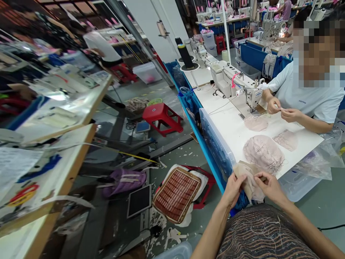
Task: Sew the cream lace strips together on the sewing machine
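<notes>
A pale beige piece of fabric [251,181] hangs between my two hands at the near corner of the white sewing table. My left hand [234,189] pinches its left side. On its right edge, the fingers of my right hand [269,185] are closed. Just beyond lies a pile of pale pink lace pieces [262,153] with loose threads. A smaller lace piece [285,139] is to its right, and another flat pink piece [256,123] lies near the sewing machine [239,84].
A co-worker [309,86] sits across the table, holding something small in both hands. A blue cloth trough [199,140] and a clear plastic bin [215,136] run along the table's left side. Red stools [163,117], a woven seat mat [178,194] and a purple basket [124,181] stand leftward.
</notes>
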The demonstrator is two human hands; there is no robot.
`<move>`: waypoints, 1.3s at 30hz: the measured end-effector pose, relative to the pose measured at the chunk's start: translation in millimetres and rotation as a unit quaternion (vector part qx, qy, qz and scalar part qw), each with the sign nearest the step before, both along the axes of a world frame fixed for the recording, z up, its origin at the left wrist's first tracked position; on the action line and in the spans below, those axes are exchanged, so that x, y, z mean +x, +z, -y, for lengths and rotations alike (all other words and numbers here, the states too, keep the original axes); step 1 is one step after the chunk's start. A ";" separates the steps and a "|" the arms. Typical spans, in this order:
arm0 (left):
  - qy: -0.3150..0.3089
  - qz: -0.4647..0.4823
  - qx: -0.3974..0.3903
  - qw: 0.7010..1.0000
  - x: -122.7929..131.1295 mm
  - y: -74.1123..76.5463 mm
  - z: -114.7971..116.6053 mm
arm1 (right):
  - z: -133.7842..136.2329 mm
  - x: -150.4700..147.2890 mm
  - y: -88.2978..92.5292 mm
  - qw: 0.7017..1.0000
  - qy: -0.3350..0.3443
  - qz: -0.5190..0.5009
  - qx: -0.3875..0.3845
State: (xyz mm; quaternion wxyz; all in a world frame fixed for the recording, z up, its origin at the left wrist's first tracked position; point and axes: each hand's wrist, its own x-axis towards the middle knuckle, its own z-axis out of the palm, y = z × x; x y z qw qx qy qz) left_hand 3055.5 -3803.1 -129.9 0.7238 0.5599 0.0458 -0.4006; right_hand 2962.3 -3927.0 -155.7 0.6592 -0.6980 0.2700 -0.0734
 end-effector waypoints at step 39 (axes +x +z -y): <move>-0.017 0.148 0.097 0.984 6.7 -44.8 -10.5 | -12.9 4.2 -13.3 0.964 -0.055 0.067 -0.252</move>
